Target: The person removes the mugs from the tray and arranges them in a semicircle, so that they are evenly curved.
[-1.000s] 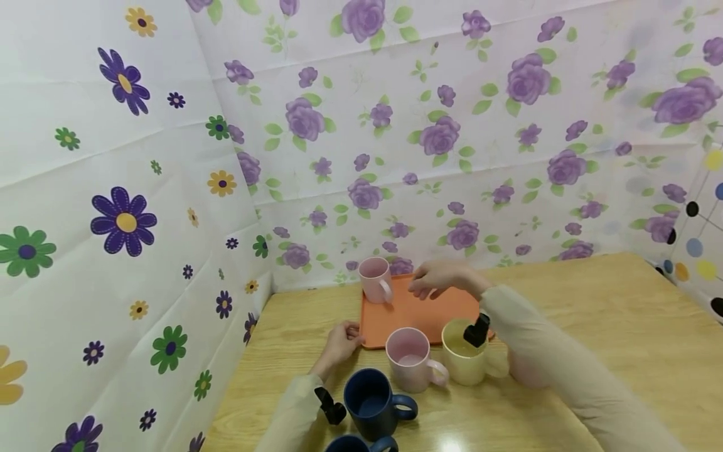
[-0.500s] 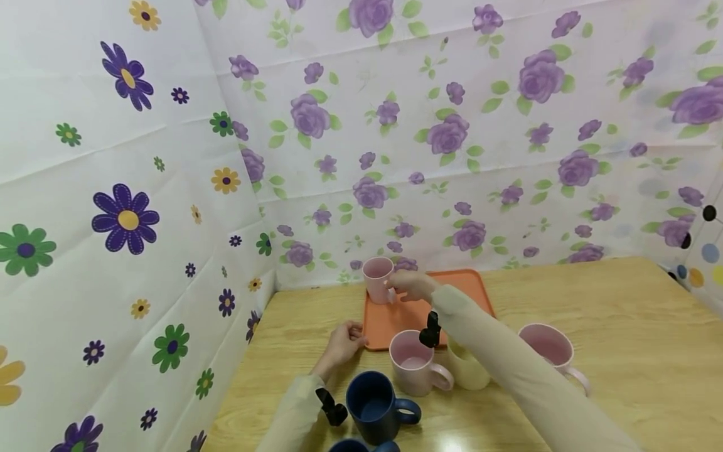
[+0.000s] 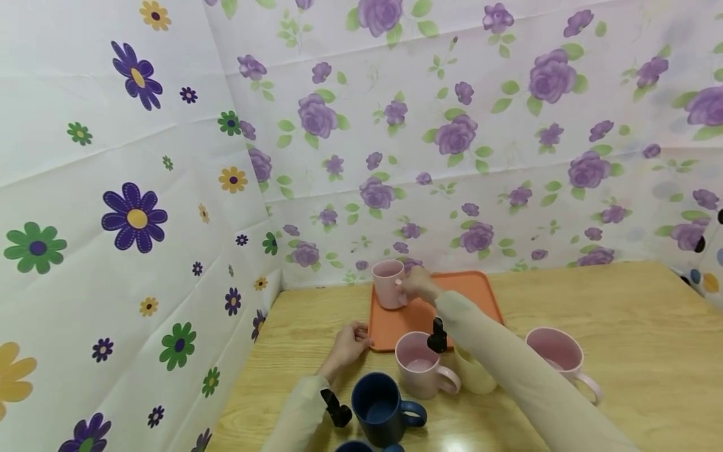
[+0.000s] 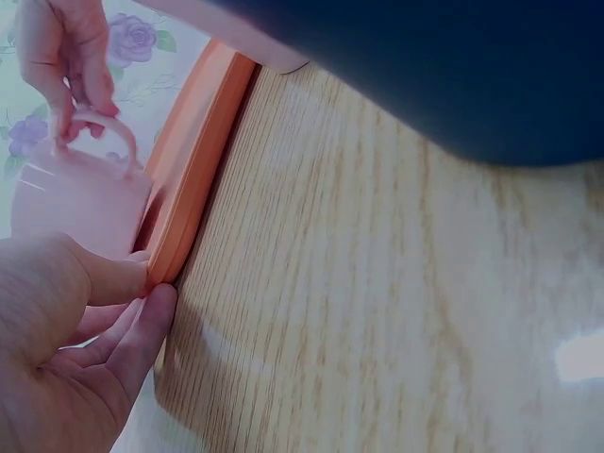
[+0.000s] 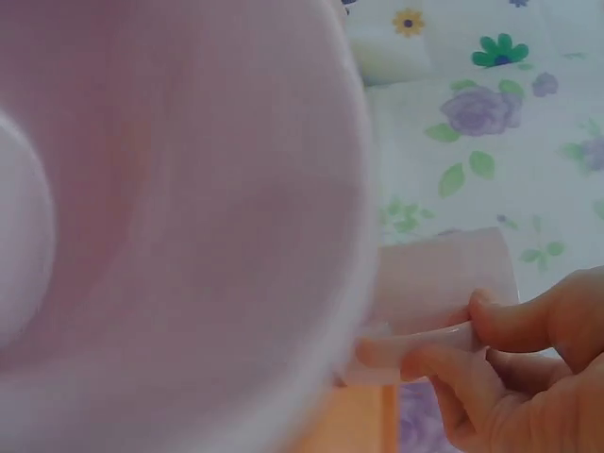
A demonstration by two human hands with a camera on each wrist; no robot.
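At the back left corner of the orange tray (image 3: 390,329) a pink mug (image 3: 387,290) stands upright. My right hand (image 3: 418,284) pinches that mug's handle (image 5: 429,342) between thumb and fingers, as the right wrist view shows. My left hand (image 3: 348,345) holds the tray's near left corner; in the left wrist view the thumb (image 4: 118,278) lies at the rim with the fingers against its outer side. A second pink mug (image 3: 418,370) stands on the table just in front of the tray. Beside it is a cream-yellow mug (image 3: 477,373), partly hidden by my right sleeve.
A navy mug (image 3: 384,414) stands near my left forearm, with another navy mug (image 3: 354,447) cut off at the bottom edge. To the right, beyond my right sleeve, is a pink mug (image 3: 556,351). Flowered cloth (image 3: 452,157) hangs behind the wooden table (image 3: 599,301).
My right hand has moved left from over the tray to the pink mug and taken hold of its handle. The left hand has stayed at the tray corner. The view has shifted slightly.
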